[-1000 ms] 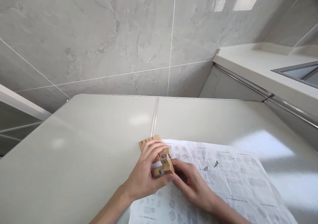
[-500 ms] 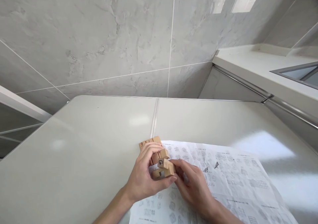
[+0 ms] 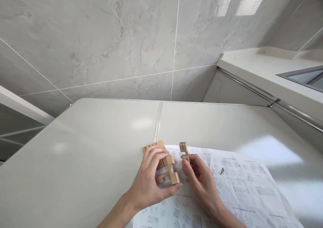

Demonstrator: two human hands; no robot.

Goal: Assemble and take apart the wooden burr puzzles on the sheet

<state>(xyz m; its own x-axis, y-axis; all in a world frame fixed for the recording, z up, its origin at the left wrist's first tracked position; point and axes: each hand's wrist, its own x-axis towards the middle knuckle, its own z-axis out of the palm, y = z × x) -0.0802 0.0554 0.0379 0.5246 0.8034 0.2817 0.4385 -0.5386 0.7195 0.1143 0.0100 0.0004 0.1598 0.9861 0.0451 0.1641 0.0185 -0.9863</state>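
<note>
My left hand (image 3: 149,182) is wrapped round a partly built wooden block puzzle (image 3: 168,174), thumb under it and fingers over its top. Behind those fingers more notched wooden pieces (image 3: 153,147) lie in a row on the table. My right hand (image 3: 203,184) pinches a single notched wooden piece (image 3: 184,151), held upright just to the right of the puzzle and apart from it. Both hands hover over the near left corner of a printed instruction sheet (image 3: 242,187).
The sheet lies on a pale grey table (image 3: 83,154) with a seam (image 3: 157,123) down its middle. A tiled wall rises behind. A white counter (image 3: 267,69) with a metal rail stands at the right.
My right hand has drawn one wooden piece out of the puzzle and moved it up and to the right. The left hand keeps hold of what is left of the puzzle.
</note>
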